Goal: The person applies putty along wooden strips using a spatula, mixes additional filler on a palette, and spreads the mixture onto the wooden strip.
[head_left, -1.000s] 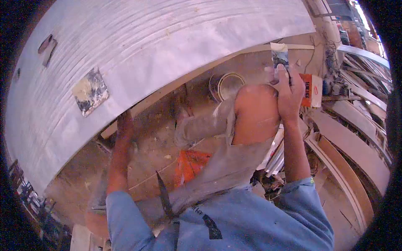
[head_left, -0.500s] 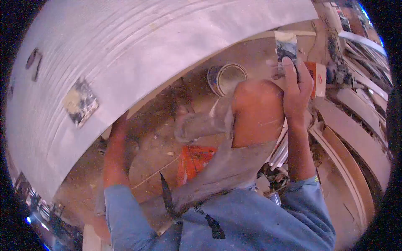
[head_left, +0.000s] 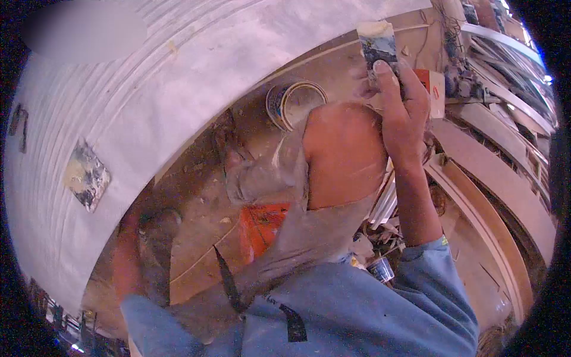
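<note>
My right hand (head_left: 403, 113) is closed around a flat rectangular putty spreader (head_left: 378, 45), thumb pressed on its face. Its blade points up, smeared with dark and cream material. A similar smeared square plate (head_left: 87, 174) lies at the left on a large pale, ridged panel (head_left: 196, 77). My left forearm (head_left: 126, 256) reaches up to the panel's near edge. The left hand is in shadow at or beneath that edge, its fingers hidden, so what it touches cannot be made out.
Below the panel stands an open tub (head_left: 303, 98) near my bent knee (head_left: 345, 154). An orange-red object (head_left: 264, 229) lies on the dusty floor. A red and white box (head_left: 434, 92) sits beyond my right hand. Long boards (head_left: 488, 154) and strips are piled at the right.
The view has shifted, so most things appear further left. My right hand still holds the spreader upright. The left forearm appears lower and further left along the panel edge.
</note>
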The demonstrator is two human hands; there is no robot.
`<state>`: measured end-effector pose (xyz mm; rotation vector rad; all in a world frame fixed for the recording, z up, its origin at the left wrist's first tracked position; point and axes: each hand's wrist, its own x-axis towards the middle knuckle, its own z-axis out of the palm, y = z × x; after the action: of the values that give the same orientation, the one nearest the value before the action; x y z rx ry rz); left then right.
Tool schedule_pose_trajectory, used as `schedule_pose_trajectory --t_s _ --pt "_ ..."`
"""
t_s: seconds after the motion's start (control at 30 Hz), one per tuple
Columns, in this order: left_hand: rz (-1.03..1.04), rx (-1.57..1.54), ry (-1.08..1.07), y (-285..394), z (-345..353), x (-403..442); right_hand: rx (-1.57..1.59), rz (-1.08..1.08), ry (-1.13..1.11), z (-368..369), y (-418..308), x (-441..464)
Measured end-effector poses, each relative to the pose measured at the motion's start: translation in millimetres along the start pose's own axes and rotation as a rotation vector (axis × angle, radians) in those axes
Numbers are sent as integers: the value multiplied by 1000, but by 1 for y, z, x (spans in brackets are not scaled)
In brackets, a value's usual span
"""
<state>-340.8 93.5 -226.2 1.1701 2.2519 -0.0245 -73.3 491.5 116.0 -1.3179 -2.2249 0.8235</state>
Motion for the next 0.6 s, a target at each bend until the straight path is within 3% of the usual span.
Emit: schedule_pose_trajectory --t_s 0.17,0.6 --pt "4 26 -1 0 -3 -7 50 -66 33 -7 11 -6" --pt "13 71 -55 11 -20 -13 182 10 -48 -27 3 -18"
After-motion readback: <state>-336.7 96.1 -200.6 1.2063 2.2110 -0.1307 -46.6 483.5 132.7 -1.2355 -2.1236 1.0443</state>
